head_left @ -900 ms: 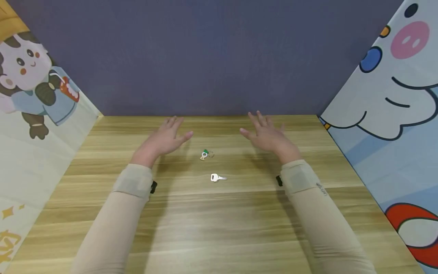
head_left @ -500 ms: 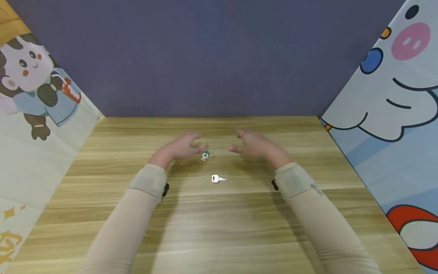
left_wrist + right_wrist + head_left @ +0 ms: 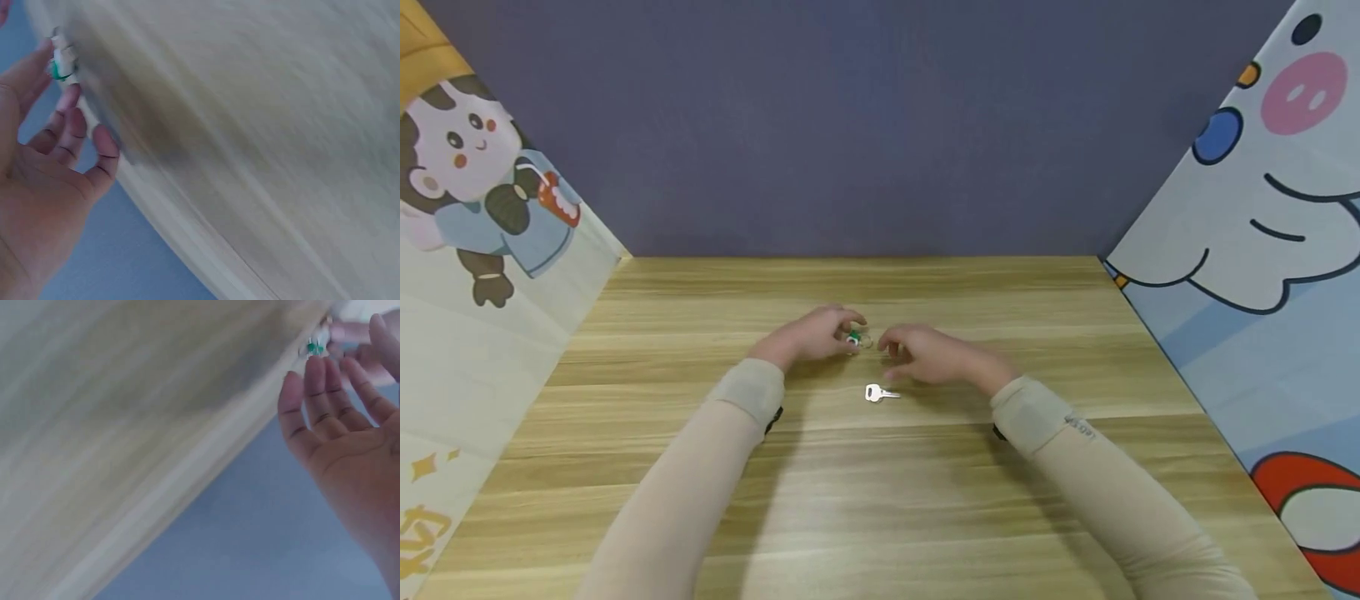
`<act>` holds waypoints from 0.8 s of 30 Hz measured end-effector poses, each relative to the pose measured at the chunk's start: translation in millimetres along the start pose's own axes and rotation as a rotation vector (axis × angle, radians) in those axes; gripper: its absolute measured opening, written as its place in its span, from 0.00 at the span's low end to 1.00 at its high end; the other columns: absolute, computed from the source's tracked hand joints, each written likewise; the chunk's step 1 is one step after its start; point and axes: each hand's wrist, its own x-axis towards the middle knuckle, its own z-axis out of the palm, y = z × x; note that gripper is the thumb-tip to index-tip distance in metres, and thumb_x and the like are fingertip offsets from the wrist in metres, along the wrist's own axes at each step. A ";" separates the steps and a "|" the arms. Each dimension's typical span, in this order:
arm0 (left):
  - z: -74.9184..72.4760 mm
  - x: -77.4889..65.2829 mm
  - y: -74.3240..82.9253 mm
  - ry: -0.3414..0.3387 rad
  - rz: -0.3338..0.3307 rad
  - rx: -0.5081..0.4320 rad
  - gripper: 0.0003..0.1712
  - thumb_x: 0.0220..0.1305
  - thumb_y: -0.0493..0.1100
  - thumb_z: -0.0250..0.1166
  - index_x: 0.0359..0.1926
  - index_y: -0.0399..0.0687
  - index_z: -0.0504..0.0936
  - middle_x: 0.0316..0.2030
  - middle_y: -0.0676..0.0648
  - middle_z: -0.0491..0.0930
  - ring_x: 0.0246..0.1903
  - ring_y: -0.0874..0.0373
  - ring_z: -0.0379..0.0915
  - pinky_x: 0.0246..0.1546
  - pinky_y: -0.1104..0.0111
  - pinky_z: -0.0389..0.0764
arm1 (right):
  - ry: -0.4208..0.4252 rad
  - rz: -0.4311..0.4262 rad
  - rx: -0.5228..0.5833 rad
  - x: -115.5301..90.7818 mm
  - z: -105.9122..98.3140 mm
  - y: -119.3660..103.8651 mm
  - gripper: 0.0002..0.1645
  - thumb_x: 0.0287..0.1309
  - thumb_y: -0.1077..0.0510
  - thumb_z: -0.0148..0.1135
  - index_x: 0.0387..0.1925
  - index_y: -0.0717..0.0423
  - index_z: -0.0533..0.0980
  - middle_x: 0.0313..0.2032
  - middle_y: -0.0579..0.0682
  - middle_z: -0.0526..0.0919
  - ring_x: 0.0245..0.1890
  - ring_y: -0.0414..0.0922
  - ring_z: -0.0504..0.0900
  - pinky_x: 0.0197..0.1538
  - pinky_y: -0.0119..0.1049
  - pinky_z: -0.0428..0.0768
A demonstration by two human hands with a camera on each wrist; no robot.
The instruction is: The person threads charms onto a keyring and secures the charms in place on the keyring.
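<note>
A small charm keychain, green and white with a thin metal ring, lies on the wooden table. My left hand is around its left side, thumb and index finger apart on either side of the charm. In the left wrist view the charm shows close to the fingertips. A silver key lies flat, nearer to me than the keychain. My right hand hovers just above and to the right of the key, fingers loosely bent, holding nothing. Part of the charm is hidden behind the left thumb.
The light wooden table ends at a dark blue-grey panel. Printed cartoon panels stand along the left and right sides. Both forearms wear light sleeves with wrist bands.
Both hands have come inward and toward me from the back of the table. The left has reached the keychain, the right the space near the key. Keychain and key lie where they were.
</note>
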 end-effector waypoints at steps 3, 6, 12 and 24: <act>3.6 4.3 -1.4 0.018 0.026 0.025 0.30 0.74 0.50 0.69 0.72 0.46 0.76 0.57 0.40 0.78 0.57 0.47 0.76 0.66 0.50 0.78 | -0.033 -0.032 0.001 1.2 8.3 -5.3 0.25 0.69 0.51 0.72 0.59 0.60 0.79 0.52 0.54 0.85 0.51 0.48 0.82 0.57 0.42 0.82; 6.6 6.7 -3.1 0.035 0.036 0.037 0.27 0.74 0.50 0.70 0.69 0.46 0.79 0.52 0.42 0.78 0.53 0.49 0.75 0.63 0.52 0.78 | -0.056 -0.050 -0.025 2.7 15.7 -10.3 0.19 0.69 0.51 0.72 0.54 0.58 0.81 0.48 0.51 0.85 0.48 0.46 0.82 0.54 0.39 0.81; 10.3 10.5 -2.9 0.036 0.059 0.048 0.20 0.73 0.46 0.70 0.62 0.45 0.85 0.50 0.43 0.81 0.51 0.51 0.77 0.59 0.55 0.80 | -0.066 -0.077 -0.056 5.9 26.9 -15.0 0.12 0.66 0.52 0.74 0.46 0.53 0.83 0.41 0.46 0.85 0.42 0.40 0.80 0.49 0.33 0.79; 9.4 10.6 3.7 -0.010 0.011 0.081 0.16 0.77 0.46 0.66 0.61 0.50 0.85 0.52 0.44 0.80 0.51 0.51 0.76 0.58 0.56 0.80 | -0.074 -0.077 -0.001 9.4 31.0 -15.3 0.10 0.68 0.53 0.73 0.35 0.49 0.80 0.33 0.41 0.81 0.33 0.34 0.76 0.40 0.28 0.76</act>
